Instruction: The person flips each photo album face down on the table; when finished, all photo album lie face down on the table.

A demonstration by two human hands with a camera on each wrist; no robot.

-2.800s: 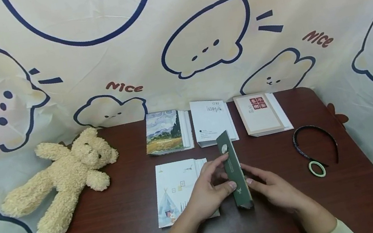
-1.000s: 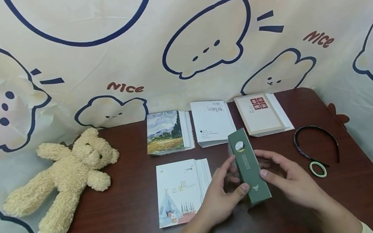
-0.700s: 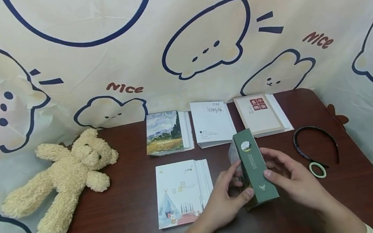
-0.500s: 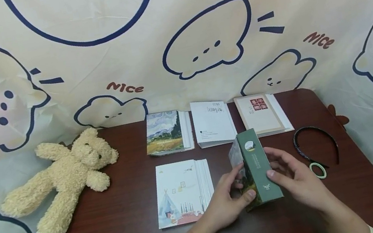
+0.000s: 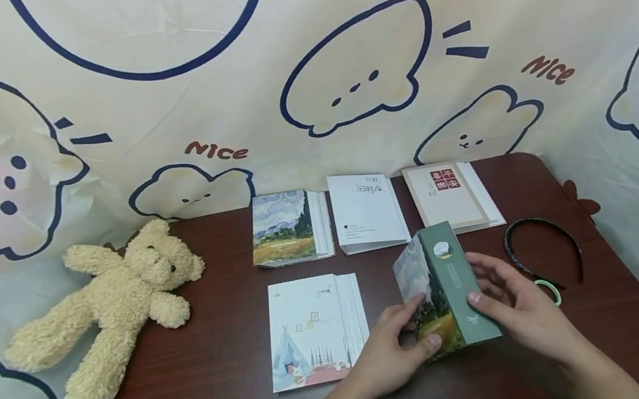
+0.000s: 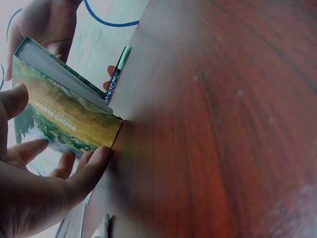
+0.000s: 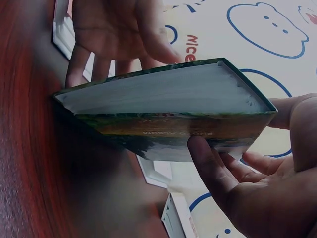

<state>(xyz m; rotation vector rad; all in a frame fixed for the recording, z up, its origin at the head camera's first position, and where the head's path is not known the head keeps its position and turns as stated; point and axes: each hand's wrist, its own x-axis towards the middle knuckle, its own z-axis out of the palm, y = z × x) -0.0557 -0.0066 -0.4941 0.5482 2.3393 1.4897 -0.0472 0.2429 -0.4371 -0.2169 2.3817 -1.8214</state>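
Note:
A thick photo album [image 5: 459, 285] with a green spine and a painted landscape cover stands in front of me, spine upward. Its far edge touches the table in the left wrist view. The left hand [image 5: 394, 350] rests thumb and spread fingers on the painted cover, also seen from behind in the right wrist view. The right hand [image 5: 524, 306] grips the album, thumb on the spine and fingers at the far cover, partly hidden. White page edges [image 7: 163, 94] show between the covers in the right wrist view.
A white album [image 5: 313, 329] with a tent drawing lies left of the hands. Behind stand a landscape album [image 5: 282, 227], a white album [image 5: 366, 209] and a cream album [image 5: 446, 195]. A teddy bear [image 5: 125, 298] lies left; a black headband [image 5: 538, 221] and green ring [image 5: 549, 291] lie right.
The album and both hands have shifted to the right. The album has turned, so its painted cover now shows beside the spine. The left thumb has slid from the spine onto the cover.

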